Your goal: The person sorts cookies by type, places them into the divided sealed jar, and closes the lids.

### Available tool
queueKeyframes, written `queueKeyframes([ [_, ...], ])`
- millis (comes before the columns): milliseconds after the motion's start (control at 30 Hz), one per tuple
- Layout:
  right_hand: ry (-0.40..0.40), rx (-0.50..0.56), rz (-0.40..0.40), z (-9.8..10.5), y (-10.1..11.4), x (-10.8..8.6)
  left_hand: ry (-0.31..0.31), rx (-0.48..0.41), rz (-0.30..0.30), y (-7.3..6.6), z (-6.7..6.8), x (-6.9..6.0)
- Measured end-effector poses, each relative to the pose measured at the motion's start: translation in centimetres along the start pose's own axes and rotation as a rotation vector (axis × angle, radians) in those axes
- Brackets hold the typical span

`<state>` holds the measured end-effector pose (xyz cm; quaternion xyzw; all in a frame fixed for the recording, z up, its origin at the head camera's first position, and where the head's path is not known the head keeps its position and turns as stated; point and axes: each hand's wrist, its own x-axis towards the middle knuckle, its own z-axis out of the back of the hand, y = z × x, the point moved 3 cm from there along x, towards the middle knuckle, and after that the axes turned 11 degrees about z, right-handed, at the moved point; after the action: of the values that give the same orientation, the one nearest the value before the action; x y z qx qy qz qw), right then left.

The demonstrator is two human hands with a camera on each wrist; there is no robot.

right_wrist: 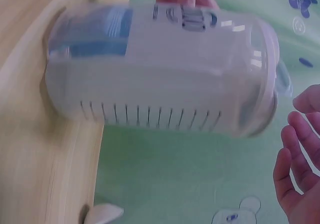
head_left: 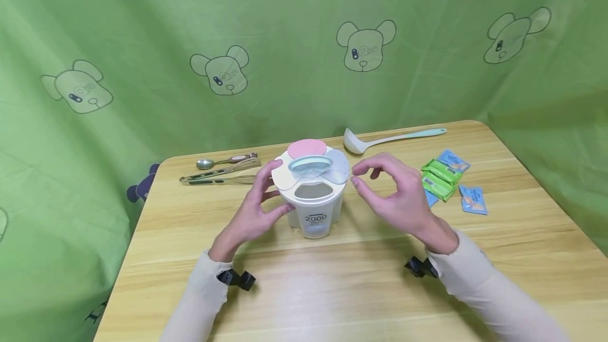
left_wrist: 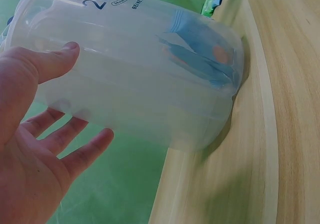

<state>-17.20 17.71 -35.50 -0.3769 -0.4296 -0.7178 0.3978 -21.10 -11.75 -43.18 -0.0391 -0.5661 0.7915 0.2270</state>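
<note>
A translucent plastic storage canister (head_left: 315, 219) marked 2000 stands upright on the table. Its round white lid (head_left: 284, 173) has a pink section, a pale blue-grey section, a front opening or window and a light blue handle (head_left: 310, 165). My left hand (head_left: 249, 215) holds the canister's side near the top, thumb at the front and fingers round the back. Blue packets (left_wrist: 200, 59) show through the wall near the canister's bottom. Beside the lid's right edge is my right hand (head_left: 399, 189), thumb and forefinger bent. In the right wrist view it is apart from the lid and holds nothing.
At the back left lie a spoon (head_left: 206, 164), tongs (head_left: 218, 177) and another long utensil. A ladle (head_left: 353, 142) with a light blue handle lies at the back right. Green packets (head_left: 440, 179) and blue packets (head_left: 473, 200) are on the right. A green curtain (head_left: 294, 99) hangs behind.
</note>
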Motion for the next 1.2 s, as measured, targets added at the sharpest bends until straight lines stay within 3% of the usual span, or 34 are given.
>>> queueKeyframes([
  [267,-0.029,-0.087,-0.062,2.6,-2.3,0.1,0.001,0.001,-0.008,0.0,0.0,0.0],
  [567,-0.132,-0.107,-0.226,6.0,-5.1,-0.2,0.003,-0.003,0.005,0.1,0.0,-0.1],
  [800,-0.160,-0.201,-0.331,9.4,-7.9,-0.9,0.004,0.002,0.007,0.2,0.1,0.0],
  [1033,-0.137,-0.313,-0.592,12.2,-11.4,-2.4,0.005,0.000,0.016,0.1,0.1,0.1],
  [1200,-0.100,-0.355,-0.729,14.0,-14.1,-4.2,0.004,-0.002,0.014,0.1,0.1,0.0],
])
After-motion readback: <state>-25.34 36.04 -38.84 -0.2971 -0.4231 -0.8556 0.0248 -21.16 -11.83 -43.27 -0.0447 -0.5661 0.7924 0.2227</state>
